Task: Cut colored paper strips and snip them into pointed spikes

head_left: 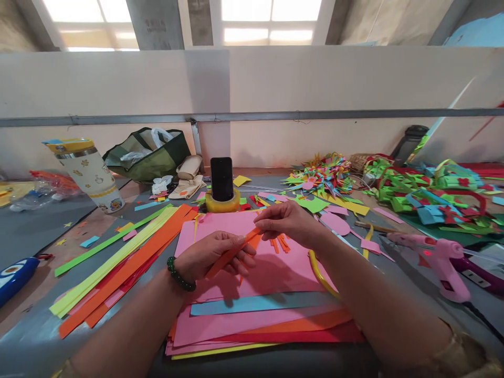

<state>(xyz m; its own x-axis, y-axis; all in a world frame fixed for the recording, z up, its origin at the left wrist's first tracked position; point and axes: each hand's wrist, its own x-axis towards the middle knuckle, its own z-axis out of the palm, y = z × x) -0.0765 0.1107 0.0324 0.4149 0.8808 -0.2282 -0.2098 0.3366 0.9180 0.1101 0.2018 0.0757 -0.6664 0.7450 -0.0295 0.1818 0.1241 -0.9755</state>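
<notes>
An orange paper strip is held between both hands, above a stack of pink paper on the desk. The left hand grips its lower part between thumb and fingers, the strip slanting across the palm. The right hand pinches its upper end between thumb and fingertips. A green bead bracelet circles the left wrist.

Small orange pieces lie on the pink paper, just below the right hand. Nearer the person, 1 blue strip lies across the stack. To the left, long yellow strips lie beside orange and red ones, with 1 green strip along the outer side. Behind the stack, a phone stands upright at a roll of tape. A pink glue gun lies to the right, its red light showing. A patterned cup and a green bag stand at the back left.
</notes>
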